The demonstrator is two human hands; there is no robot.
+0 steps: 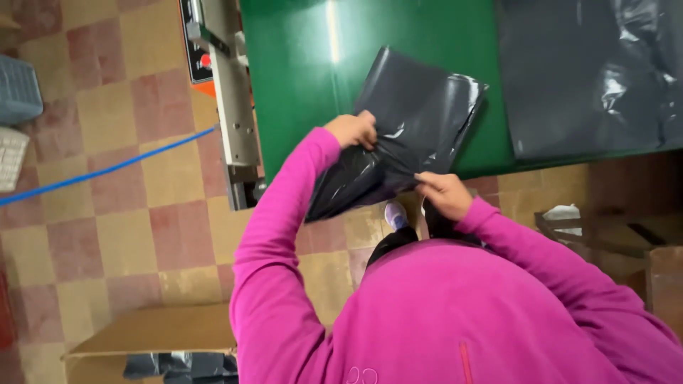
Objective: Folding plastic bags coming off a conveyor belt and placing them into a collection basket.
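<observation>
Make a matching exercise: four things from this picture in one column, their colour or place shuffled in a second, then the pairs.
Things:
1. bag
2. table
3. cable
4. box

Descriptions:
A. blue, running across the tiled floor
B. black, gripped by left hand and right hand
C. brown, on the floor at lower left
D. green, under the bag

Pairs: 1-B, 2-D, 3-A, 4-C

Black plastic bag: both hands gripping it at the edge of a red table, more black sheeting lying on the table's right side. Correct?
Not quite. The table is green, not red, per the head view. Both hands, left and right, do grip the black plastic bag, with black sheeting at right.
</observation>
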